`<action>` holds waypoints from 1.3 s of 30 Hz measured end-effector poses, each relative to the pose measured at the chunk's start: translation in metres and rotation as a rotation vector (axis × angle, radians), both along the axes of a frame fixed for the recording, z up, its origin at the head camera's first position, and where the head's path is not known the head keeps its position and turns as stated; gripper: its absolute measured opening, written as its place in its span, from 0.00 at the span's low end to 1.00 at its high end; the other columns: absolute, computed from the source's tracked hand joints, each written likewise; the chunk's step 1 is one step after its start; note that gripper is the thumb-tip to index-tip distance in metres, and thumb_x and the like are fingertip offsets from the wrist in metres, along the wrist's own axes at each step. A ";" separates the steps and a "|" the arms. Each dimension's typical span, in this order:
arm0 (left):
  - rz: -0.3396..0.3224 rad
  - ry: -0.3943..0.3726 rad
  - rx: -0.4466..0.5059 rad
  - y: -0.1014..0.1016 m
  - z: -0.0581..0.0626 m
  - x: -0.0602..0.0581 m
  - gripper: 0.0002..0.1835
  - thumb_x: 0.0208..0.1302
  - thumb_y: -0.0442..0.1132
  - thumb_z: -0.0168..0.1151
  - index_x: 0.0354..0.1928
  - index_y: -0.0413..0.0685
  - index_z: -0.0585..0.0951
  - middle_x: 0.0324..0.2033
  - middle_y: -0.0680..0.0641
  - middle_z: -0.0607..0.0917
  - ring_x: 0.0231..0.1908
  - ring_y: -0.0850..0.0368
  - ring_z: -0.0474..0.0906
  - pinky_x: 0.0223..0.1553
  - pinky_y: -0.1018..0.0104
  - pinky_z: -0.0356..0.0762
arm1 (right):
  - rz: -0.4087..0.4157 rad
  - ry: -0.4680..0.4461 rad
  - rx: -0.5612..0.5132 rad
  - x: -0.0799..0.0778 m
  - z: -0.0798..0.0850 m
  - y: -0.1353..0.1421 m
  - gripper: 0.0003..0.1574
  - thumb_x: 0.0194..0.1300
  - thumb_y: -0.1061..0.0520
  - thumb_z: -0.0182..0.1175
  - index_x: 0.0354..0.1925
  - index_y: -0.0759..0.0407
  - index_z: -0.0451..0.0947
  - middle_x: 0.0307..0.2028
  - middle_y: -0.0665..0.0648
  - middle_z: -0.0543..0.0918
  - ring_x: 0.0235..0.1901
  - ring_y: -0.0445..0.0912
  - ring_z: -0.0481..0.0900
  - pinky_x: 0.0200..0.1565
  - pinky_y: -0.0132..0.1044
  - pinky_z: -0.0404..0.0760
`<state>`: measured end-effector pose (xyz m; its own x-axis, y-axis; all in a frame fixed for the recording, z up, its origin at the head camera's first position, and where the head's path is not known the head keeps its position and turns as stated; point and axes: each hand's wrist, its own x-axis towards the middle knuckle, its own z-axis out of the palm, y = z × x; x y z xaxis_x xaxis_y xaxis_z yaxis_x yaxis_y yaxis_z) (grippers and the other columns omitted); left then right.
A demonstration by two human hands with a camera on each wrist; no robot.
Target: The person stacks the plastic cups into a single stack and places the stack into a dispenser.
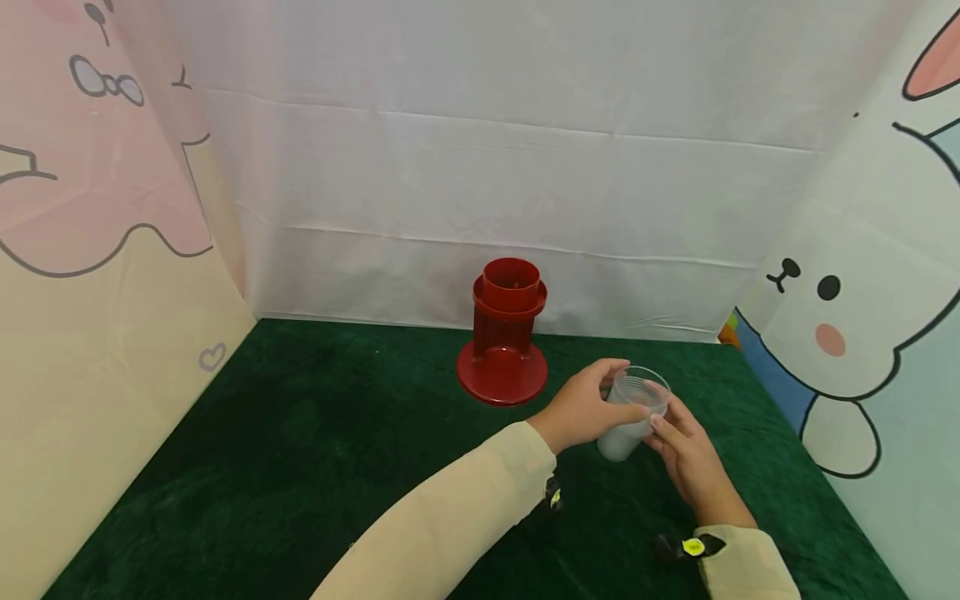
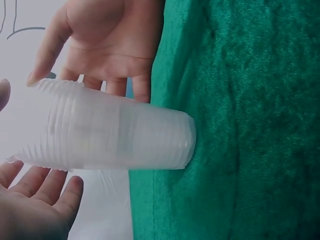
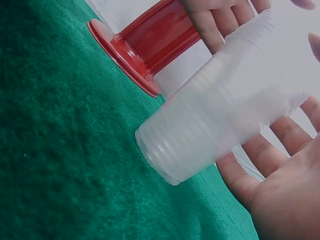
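Observation:
A stack of clear plastic cups (image 1: 619, 442) stands slightly tilted over the green cloth, its bottom close to the surface. My left hand (image 1: 588, 408) grips it near the rims from the left, the thumb across the near side. On the right side my right hand (image 1: 686, 454) holds the same stack, thumb near the upper part. In the left wrist view the nested rims of the cups (image 2: 125, 130) show as ridges between both hands. From the right wrist, the stack (image 3: 200, 120) leans across the picture, with my right hand's fingers (image 3: 270, 152) along its side.
A red stand (image 1: 502, 375) with a round base and a hollow, ringed top is on the green cloth (image 1: 262, 467), left of the hands and further back. A white sheet (image 1: 487, 167) hangs behind, and cartoon-printed curtains (image 1: 862, 333) line both sides.

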<state>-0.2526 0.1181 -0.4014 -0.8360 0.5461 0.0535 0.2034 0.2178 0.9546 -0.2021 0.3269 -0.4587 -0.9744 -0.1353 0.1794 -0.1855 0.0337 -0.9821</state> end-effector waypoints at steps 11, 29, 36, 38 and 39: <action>0.008 -0.017 -0.047 0.000 -0.005 0.000 0.39 0.64 0.56 0.73 0.74 0.62 0.69 0.65 0.59 0.76 0.61 0.61 0.74 0.60 0.55 0.77 | 0.001 -0.029 0.035 0.002 0.001 0.001 0.33 0.85 0.53 0.41 0.82 0.51 0.50 0.73 0.52 0.60 0.65 0.37 0.65 0.57 0.25 0.74; -0.002 -0.049 -0.094 0.000 -0.013 -0.003 0.39 0.64 0.58 0.72 0.74 0.67 0.68 0.64 0.59 0.77 0.62 0.60 0.74 0.60 0.51 0.78 | 0.043 -0.001 -0.002 -0.001 -0.004 0.006 0.34 0.85 0.56 0.43 0.82 0.53 0.50 0.70 0.43 0.65 0.65 0.34 0.68 0.58 0.27 0.75; -0.006 -0.036 -0.077 0.000 -0.017 -0.003 0.39 0.64 0.58 0.72 0.75 0.67 0.68 0.64 0.60 0.76 0.62 0.61 0.73 0.60 0.51 0.78 | 0.052 0.038 -0.003 -0.002 -0.006 0.008 0.34 0.83 0.62 0.45 0.81 0.57 0.51 0.68 0.42 0.68 0.65 0.35 0.69 0.58 0.27 0.75; -0.011 -0.030 -0.075 0.000 -0.017 -0.003 0.40 0.64 0.58 0.72 0.75 0.66 0.67 0.65 0.59 0.76 0.62 0.61 0.73 0.60 0.52 0.78 | 0.037 0.031 0.019 -0.001 -0.004 0.006 0.35 0.83 0.61 0.47 0.81 0.57 0.52 0.68 0.42 0.68 0.65 0.35 0.69 0.59 0.25 0.73; -0.013 -0.026 -0.072 -0.001 -0.017 -0.004 0.41 0.64 0.58 0.72 0.76 0.65 0.66 0.65 0.59 0.76 0.62 0.61 0.73 0.60 0.53 0.78 | 0.027 0.026 0.033 -0.001 -0.003 0.005 0.36 0.82 0.61 0.48 0.81 0.57 0.52 0.68 0.43 0.68 0.65 0.36 0.68 0.58 0.25 0.73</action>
<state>-0.2562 0.1173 -0.4186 -0.8291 0.5590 -0.0080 0.1819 0.2834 0.9416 -0.2030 0.3321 -0.4619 -0.9653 -0.1679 0.2001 -0.2126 0.0602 -0.9753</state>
